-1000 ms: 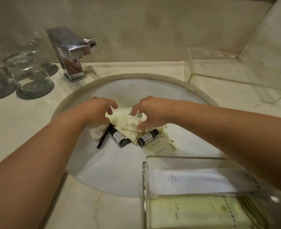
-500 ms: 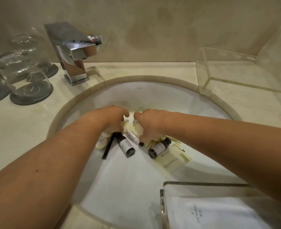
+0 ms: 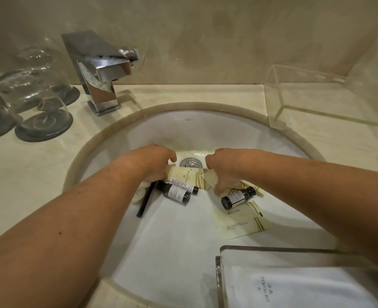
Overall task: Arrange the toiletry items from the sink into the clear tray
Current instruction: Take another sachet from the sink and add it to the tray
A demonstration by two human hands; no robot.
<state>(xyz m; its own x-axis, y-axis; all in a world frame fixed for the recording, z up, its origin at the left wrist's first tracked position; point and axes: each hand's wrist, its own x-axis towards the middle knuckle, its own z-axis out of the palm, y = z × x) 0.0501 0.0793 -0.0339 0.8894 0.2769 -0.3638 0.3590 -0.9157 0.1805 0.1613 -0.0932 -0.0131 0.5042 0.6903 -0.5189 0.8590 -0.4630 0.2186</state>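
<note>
Fingers (image 3: 172, 158) of the left hand (image 3: 157, 167) curl down over the near end of a pale yellow sachet (image 3: 183, 177) at the bottom of the sink (image 3: 90, 150), just below the drain (image 3: 190, 162). The right hand (image 3: 222, 172) faces it across the drain, its fingertips (image 3: 217, 189) pinching the edge of a second sachet (image 3: 209, 180) that overlaps the first.

Beneath the hands lies the rest of the pile. A dark bottle (image 3: 177, 194) lies on its side at the centre, with a slim white-labelled tube (image 3: 187, 186) touching it. Another dark bottle (image 3: 238, 197) lies near the right fingers, and a loose sachet (image 3: 239, 222) lies flat below it. A black stick (image 3: 146, 201) and a round white soap (image 3: 138, 194) sit by the left wrist.

At the lower right of the frame, the clear tray (image 3: 221, 276) overhangs the basin and holds a white dental kit packet (image 3: 294, 287). A chrome faucet (image 3: 99, 72) stands at the upper left, with upturned glasses (image 3: 39, 101) on dark coasters beside it. A clear acrylic stand (image 3: 272, 94) occupies the upper right.
</note>
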